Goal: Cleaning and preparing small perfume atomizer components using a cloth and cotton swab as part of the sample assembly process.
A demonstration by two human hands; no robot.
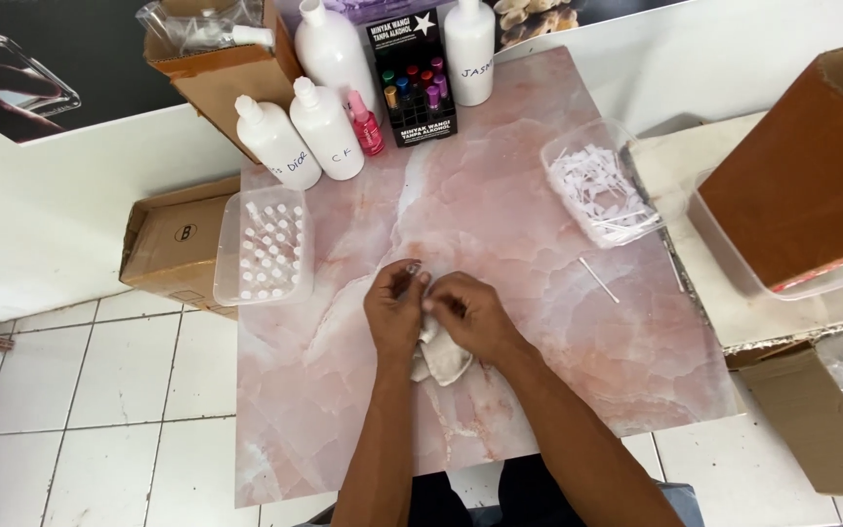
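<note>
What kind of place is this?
Probably a small perfume-filling workshop. White bottles stand by a rack of tiny coloured vials, and a clear tub of small white caps sits on the pink marble table.

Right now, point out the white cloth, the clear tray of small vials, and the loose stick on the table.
white cloth (444,363), head view, on the fold below the hands.
clear tray of small vials (267,249), head view, on the middle of its lid.
loose stick (599,280), head view, on its midpoint.
</note>
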